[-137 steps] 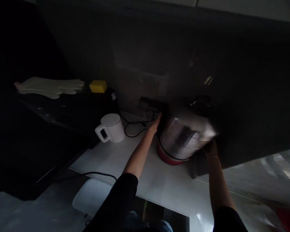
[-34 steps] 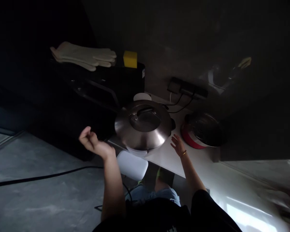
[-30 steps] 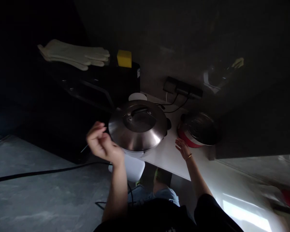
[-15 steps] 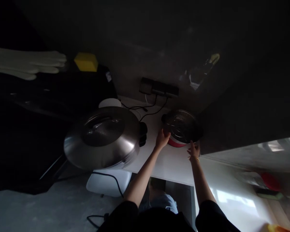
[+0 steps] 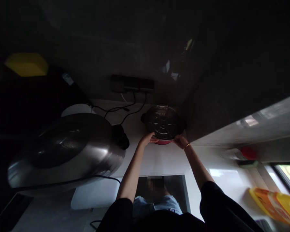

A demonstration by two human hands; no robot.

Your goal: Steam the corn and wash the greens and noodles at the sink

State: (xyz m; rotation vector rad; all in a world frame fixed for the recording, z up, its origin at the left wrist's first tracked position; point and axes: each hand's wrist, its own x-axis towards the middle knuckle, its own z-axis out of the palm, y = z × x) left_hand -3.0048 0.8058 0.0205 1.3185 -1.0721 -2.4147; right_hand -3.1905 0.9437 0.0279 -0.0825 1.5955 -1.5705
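Note:
A round dark metal steamer basket (image 5: 162, 124) with a perforated bottom sits at the far corner of the counter, a black handle on its left side. Something red (image 5: 162, 142) shows just beneath its near edge; how much of it lies below is hidden. My left hand (image 5: 147, 139) grips the near left part of the rim, thumb on top and fingers under it. At the near right of the same rim is my right hand (image 5: 180, 141), also closed on it, its fingers partly hidden in shadow. A thin bracelet circles the right wrist.
Left of the basket stands a large lidded steel wok (image 5: 62, 148). Black cables run along the counter (image 5: 135, 154) from a socket strip (image 5: 132, 84) on the back wall. A yellow block (image 5: 27, 64) is at far left, a yellow-orange package (image 5: 275, 206) at far right.
The view has swung right, so the wok appears further left. My right hand has gone from loosely touching the rim to gripping it; my left hand has shifted along the near rim.

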